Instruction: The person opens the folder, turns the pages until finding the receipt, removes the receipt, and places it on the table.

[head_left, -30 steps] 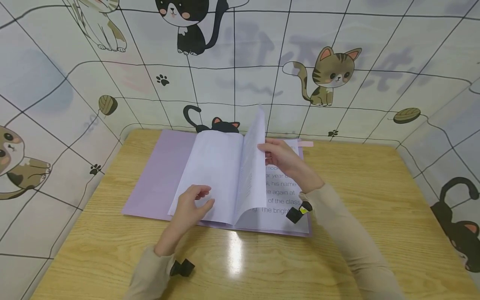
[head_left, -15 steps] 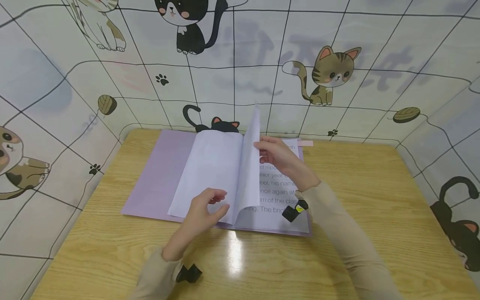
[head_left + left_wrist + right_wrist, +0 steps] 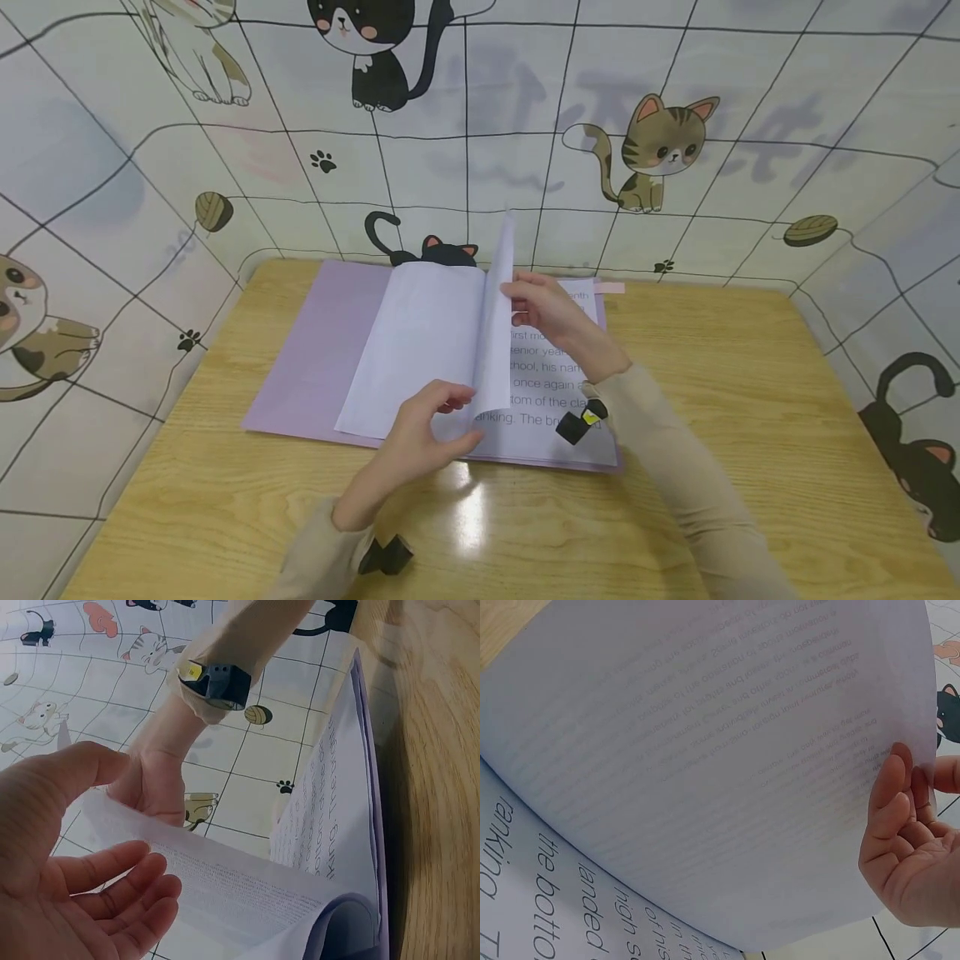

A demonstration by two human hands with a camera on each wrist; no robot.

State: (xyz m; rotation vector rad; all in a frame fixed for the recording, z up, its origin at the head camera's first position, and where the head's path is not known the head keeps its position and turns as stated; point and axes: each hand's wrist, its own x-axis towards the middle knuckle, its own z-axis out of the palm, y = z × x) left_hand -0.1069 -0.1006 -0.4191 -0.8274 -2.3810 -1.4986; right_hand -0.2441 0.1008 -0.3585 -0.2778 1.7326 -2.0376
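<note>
A purple-covered booklet (image 3: 315, 350) lies spread on the table, with blank white paper on its left side and large print on the right. One page (image 3: 497, 333) stands nearly upright at the middle, its lower corner bowed. Thumb and fingers of my right hand (image 3: 553, 315) pinch that page at its outer edge; the right wrist view shows small print on the page (image 3: 690, 765) beside the hand (image 3: 911, 851). My left hand (image 3: 423, 429) hovers over the booklet's lower middle, thumb and fingers spread apart. In the left wrist view this hand (image 3: 82, 892) holds nothing; whether a fingertip touches the page I cannot tell.
A wooden table (image 3: 750, 433) extends around the booklet. Behind and at both sides stand walls (image 3: 517, 175) printed with cats and a grid. A pink tab (image 3: 611, 288) sticks out from the booklet's upper right edge.
My right hand has brought the pinched page leftward, uncovering more large print beneath. My left hand has moved right, from the left-hand paper toward the middle of the booklet.
</note>
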